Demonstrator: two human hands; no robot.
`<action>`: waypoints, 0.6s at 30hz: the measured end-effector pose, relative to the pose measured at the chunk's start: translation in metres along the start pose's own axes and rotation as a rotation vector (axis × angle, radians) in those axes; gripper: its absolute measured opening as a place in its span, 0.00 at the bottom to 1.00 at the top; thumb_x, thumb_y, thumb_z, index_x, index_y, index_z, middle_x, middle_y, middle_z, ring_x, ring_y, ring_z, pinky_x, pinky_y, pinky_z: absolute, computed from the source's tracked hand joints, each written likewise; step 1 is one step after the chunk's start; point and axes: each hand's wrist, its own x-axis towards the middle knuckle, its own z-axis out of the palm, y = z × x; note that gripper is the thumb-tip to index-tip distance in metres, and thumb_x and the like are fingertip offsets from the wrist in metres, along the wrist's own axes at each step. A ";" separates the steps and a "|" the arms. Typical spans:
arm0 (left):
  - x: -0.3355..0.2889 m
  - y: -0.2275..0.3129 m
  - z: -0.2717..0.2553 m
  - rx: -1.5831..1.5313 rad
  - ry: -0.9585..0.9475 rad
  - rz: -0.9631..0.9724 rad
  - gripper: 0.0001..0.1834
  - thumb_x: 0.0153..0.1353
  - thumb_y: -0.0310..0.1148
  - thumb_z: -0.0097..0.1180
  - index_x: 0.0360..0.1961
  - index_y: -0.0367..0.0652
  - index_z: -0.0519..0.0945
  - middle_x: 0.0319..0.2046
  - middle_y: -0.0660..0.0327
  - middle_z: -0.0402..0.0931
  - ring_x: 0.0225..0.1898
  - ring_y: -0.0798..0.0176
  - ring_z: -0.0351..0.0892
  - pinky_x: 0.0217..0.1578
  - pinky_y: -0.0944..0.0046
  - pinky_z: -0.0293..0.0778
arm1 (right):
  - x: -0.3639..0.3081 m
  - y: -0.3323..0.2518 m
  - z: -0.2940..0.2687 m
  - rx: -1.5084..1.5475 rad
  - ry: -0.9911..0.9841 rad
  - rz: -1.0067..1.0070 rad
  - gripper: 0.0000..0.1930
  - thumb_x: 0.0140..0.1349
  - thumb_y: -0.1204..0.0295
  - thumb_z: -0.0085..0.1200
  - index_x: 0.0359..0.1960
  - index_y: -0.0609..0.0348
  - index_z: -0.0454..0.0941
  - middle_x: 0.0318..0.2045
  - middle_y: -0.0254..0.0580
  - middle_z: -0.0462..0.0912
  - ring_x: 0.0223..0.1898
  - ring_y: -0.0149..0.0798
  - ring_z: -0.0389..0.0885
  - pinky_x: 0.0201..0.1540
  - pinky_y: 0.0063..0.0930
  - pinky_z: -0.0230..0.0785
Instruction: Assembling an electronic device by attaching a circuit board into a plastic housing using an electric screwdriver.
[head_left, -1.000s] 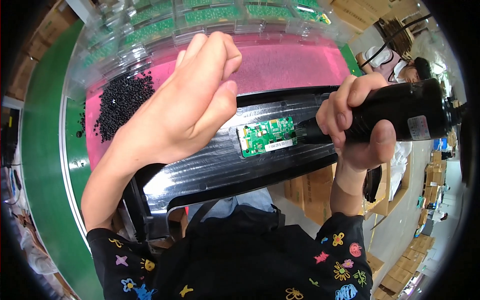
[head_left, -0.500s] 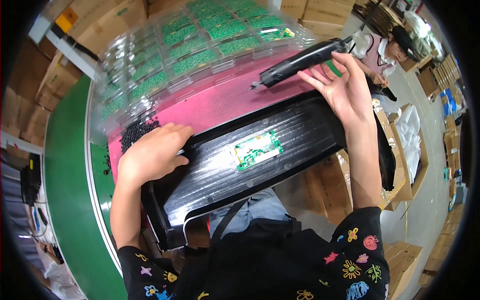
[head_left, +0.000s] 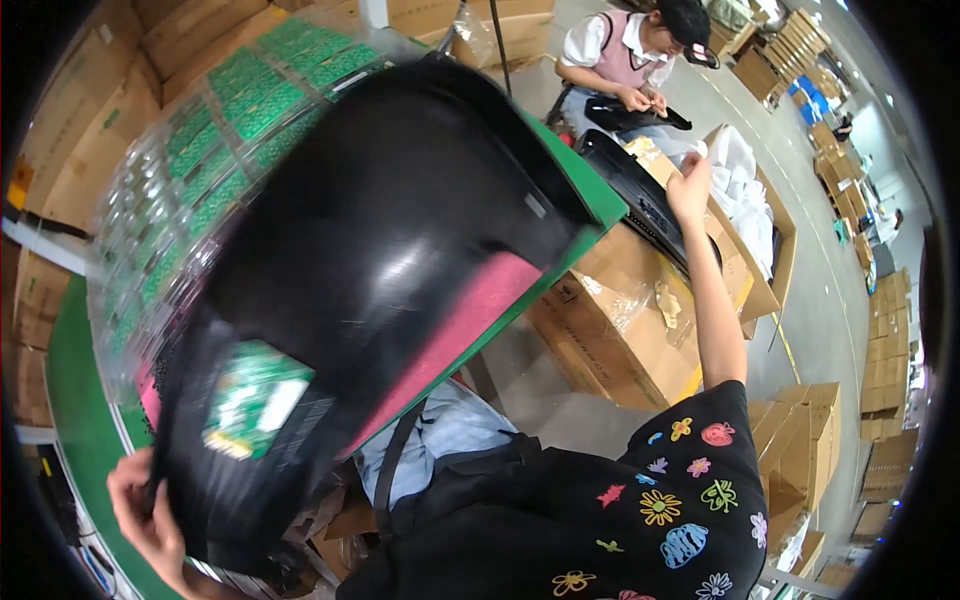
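My left hand [head_left: 150, 515] grips the near-left end of a large black plastic housing [head_left: 400, 230], thumb and fingers around its edge. The housing slants across the pink mat [head_left: 490, 290], blurred by motion. On its lower-left part is a green circuit board [head_left: 258, 400], also blurred. My right arm stretches out to the right. There, my right hand [head_left: 690, 188] is closed at the fingertips on white wrapping [head_left: 697, 150] at an open carton [head_left: 775, 265].
Clear plastic trays of green circuit boards [head_left: 240, 90] are stacked behind the housing. A second black housing [head_left: 640, 195] lies on a cardboard box [head_left: 610, 310] at the right. Beyond, a seated person [head_left: 630, 60] handles a black part [head_left: 635, 115].
The black housing has swung round from lying crosswise, and my left hand has moved down and left with its end. My right hand has left the black electric screwdriver for the carton.
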 end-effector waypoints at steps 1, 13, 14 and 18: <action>-0.022 -0.018 -0.018 0.072 0.144 -0.067 0.16 0.56 0.16 0.49 0.47 0.32 0.72 0.49 0.49 0.74 0.50 0.55 0.74 0.55 0.60 0.69 | -0.017 0.009 0.007 -0.052 -0.124 0.077 0.20 0.47 0.80 0.49 0.45 0.67 0.71 0.44 0.58 0.76 0.49 0.58 0.75 0.55 0.45 0.66; -0.150 -0.050 -0.088 -0.803 1.070 -0.445 0.20 0.45 0.32 0.55 0.42 0.36 0.79 0.44 0.52 0.80 0.43 0.50 0.82 0.47 0.51 0.80 | -0.105 0.049 0.023 -0.163 -0.315 -0.064 0.14 0.65 0.63 0.55 0.47 0.57 0.79 0.46 0.52 0.81 0.50 0.53 0.78 0.54 0.43 0.70; -0.143 -0.059 -0.084 -0.847 1.086 -0.470 0.18 0.45 0.29 0.53 0.40 0.37 0.78 0.39 0.55 0.81 0.39 0.54 0.83 0.43 0.55 0.81 | -0.104 0.041 0.011 -0.154 -0.289 0.012 0.15 0.66 0.64 0.54 0.47 0.60 0.78 0.46 0.54 0.81 0.49 0.54 0.78 0.53 0.43 0.70; -0.124 -0.086 -0.072 -1.057 1.136 -0.489 0.17 0.50 0.29 0.51 0.43 0.36 0.77 0.44 0.52 0.81 0.42 0.51 0.83 0.41 0.52 0.81 | -0.068 0.138 0.028 -0.430 -0.059 -0.203 0.22 0.67 0.56 0.53 0.49 0.64 0.77 0.43 0.59 0.81 0.44 0.60 0.80 0.44 0.50 0.72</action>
